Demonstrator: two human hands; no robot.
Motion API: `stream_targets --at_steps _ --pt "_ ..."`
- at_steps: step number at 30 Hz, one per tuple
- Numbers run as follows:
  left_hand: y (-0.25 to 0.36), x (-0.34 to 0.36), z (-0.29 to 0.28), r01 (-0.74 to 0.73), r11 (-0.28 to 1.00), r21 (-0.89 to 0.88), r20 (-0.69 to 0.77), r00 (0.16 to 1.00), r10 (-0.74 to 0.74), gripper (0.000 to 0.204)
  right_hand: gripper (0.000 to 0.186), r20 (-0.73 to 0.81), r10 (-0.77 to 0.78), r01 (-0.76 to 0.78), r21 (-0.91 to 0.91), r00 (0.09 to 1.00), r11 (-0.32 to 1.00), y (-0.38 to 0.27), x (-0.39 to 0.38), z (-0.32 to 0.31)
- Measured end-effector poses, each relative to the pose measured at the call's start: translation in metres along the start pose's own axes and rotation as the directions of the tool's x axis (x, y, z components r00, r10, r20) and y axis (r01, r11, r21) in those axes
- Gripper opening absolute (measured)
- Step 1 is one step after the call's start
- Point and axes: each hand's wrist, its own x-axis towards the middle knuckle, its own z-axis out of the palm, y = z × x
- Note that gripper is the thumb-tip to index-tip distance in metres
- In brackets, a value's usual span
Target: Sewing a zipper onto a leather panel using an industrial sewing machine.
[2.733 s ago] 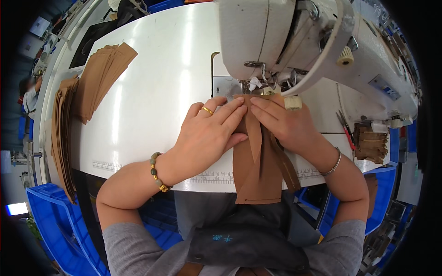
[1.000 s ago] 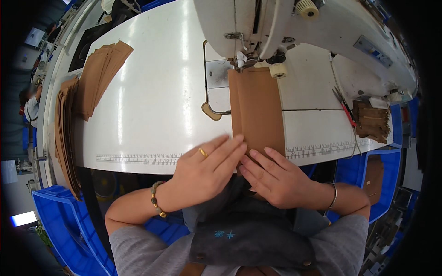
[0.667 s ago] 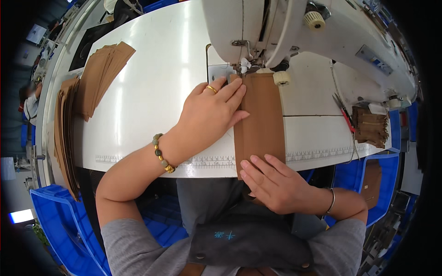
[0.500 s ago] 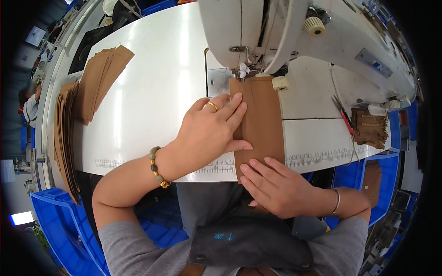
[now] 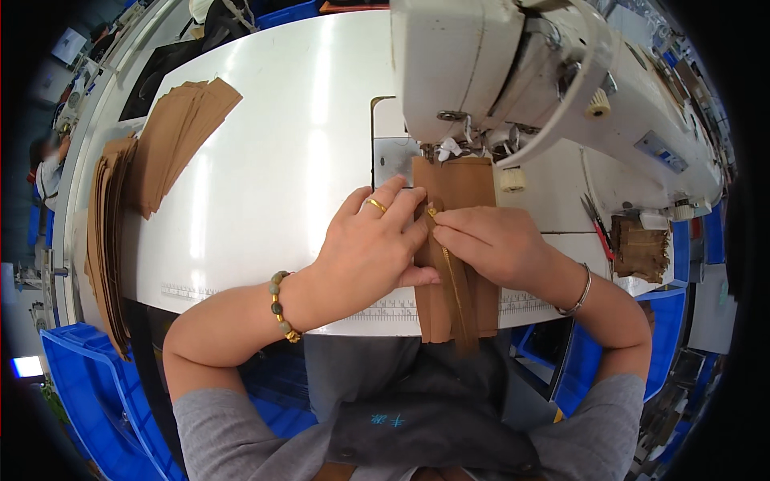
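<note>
A long brown fabric piece (image 5: 464,186) lies on the white sewing table (image 5: 273,168), its far end under the presser foot of the white sewing machine (image 5: 513,72). A brown zipper with gold teeth (image 5: 454,282) runs down along the fabric and hangs past the table's near edge. My left hand (image 5: 370,252), with a gold ring, presses flat on the fabric's left side, fingertips at the zipper's top. My right hand (image 5: 491,242) pinches the zipper's top end between thumb and fingers. A bead bracelet is on my left wrist, a thin bangle on the right.
Two stacks of brown fabric pieces (image 5: 172,140) lie at the table's left, another stack (image 5: 104,240) along the left edge. A small pile of brown pieces (image 5: 639,247) and red-handled snips (image 5: 600,228) sit at the right. Blue bins (image 5: 88,401) stand on the floor below.
The fabric lay flat under both hands near the table's edge. My left hand moved up toward the needle, then my right hand came up too and now holds a zipper against the fabric.
</note>
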Motion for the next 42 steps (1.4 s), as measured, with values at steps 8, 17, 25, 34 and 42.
stream_targets --at_steps 8,17,25,34,42 --pt "0.0 -0.001 0.0 0.008 1.0 -0.006 -0.003 1.0 -0.008 0.063 0.031 0.146 0.1 -0.069 -0.201 0.984 0.977 0.008 -0.002 -0.004" --pt "-0.003 -0.001 0.004 0.07 0.99 -0.124 -0.072 0.994 -0.08 0.087 0.034 0.126 0.13 -0.1 -0.222 0.983 0.97 0.005 -0.012 0.016" --pt "-0.004 0.003 0.004 0.068 0.997 0.023 0.002 0.998 -0.068 0.103 0.033 0.117 0.177 -0.154 -0.182 0.977 0.971 0.007 -0.007 0.019" --pt "-0.003 0.004 0.001 0.073 0.996 0.046 0.04 0.996 -0.075 0.103 0.032 0.144 0.222 -0.209 -0.102 0.964 0.973 0.004 -0.01 0.018" --pt "-0.004 0.004 0.0 0.073 0.996 0.06 0.042 0.996 -0.076 0.103 0.035 0.101 0.222 -0.209 -0.121 0.97 0.97 0.004 -0.013 0.014"
